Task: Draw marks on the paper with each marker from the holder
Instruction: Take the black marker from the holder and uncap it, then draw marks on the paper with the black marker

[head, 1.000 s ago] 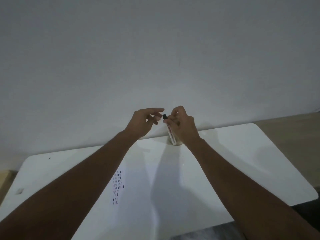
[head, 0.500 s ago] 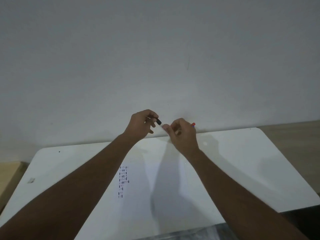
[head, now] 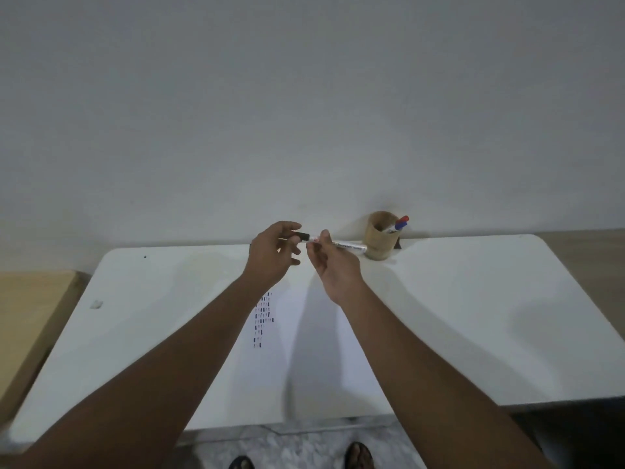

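My right hand (head: 333, 265) holds a white marker (head: 350, 246) level above the table's far edge, its tip pointing left. My left hand (head: 272, 258) pinches the marker's black cap (head: 302, 236) at that tip; whether the cap is on or just off I cannot tell. A brown cylindrical holder (head: 380, 236) stands at the back of the table, with a red-capped and a blue-capped marker (head: 401, 223) sticking out. The white paper (head: 304, 350) lies under my forearms and carries rows of small dark marks (head: 262, 318).
The white table (head: 473, 316) stands against a plain grey wall. A wooden surface (head: 30, 306) adjoins it on the left. A small scrap (head: 97, 304) lies near the table's left edge. My feet (head: 358, 456) show below the front edge.
The view shifted, so the holder is now visible at the right. The marker went from upright to level in my right hand, and my left hand took hold of its black cap.
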